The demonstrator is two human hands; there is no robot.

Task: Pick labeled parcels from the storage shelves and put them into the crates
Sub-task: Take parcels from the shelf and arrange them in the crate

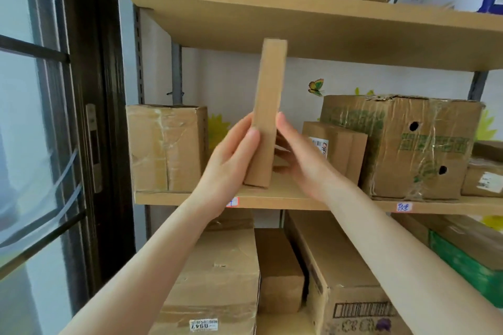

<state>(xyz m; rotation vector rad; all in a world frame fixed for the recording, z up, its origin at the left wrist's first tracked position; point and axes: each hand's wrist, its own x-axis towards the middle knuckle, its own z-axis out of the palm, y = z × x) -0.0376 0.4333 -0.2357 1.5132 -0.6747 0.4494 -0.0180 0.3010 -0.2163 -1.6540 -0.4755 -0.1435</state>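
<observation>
Head view: a slim parcel (268, 106) of plain brown card stands on end at the centre of the frame, its foot resting on the middle shelf (283, 200). Its long axis runs nearly vertical, with the top leaning a little to the right and ending just under the shelf board above. Only a narrow face is turned toward the camera, and no label shows on it.

The left hand (231, 160) comes in from the lower left and clasps the parcel's lower half. Its thumb lies across the narrow near face, and the rest of its fingers are hidden behind the left broad side. The right hand (302, 160) comes in from the lower right, and its fingers (281, 153) bend in against the right broad side, so the parcel is pinched between the two hands. Both hands are equally near.

A taped box (166, 147) stands well apart at the left of the shelf. A small labelled box (334, 147) sits just beside the right hand.

No crate is in view. Pulling the parcel out will likely mean drawing it toward the camera, low enough to pass under the upper board.
</observation>
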